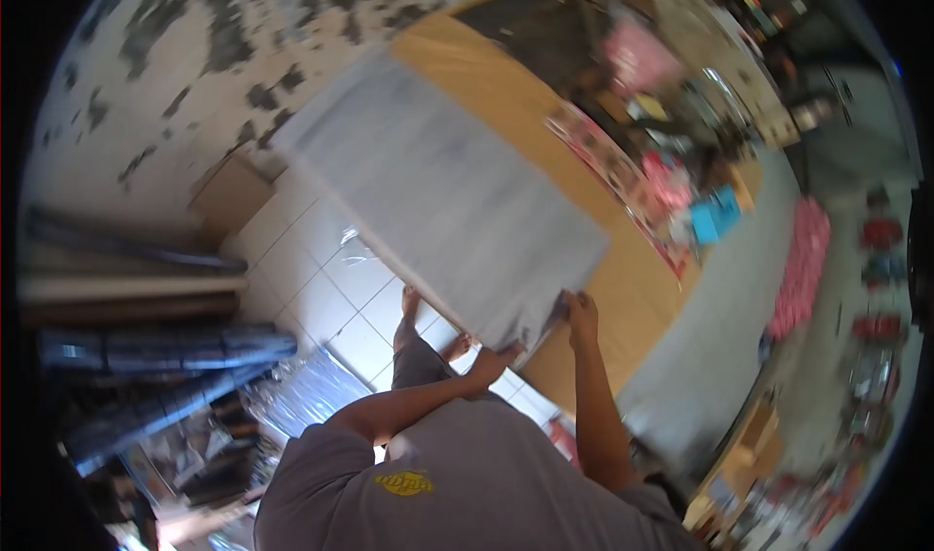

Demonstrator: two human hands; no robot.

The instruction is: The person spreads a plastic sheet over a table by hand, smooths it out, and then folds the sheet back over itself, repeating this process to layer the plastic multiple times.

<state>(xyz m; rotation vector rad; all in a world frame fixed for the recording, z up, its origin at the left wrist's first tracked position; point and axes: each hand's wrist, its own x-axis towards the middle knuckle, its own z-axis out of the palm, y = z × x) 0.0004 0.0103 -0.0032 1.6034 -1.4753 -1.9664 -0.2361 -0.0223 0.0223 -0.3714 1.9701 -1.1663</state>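
A large grey sheet (443,181), fabric-like and slightly wrinkled at its near end, lies over a tan surface (637,308). My left hand (494,361) is closed on the near edge of this sheet, where the material bunches up. To its right, my right hand (582,316) pinches the same end close to the corner. Blur hides the exact finger positions. The long left side of the sheet runs along the edge of the table, above the tiled floor.
Printed strips (603,157), a blue box (715,215) and pink plastic bundles (642,55) lie on the table's far right side. Dark rolls (165,347) and a plastic-wrapped stack (311,391) stand at left. A cardboard box (233,196) sits by the peeling wall.
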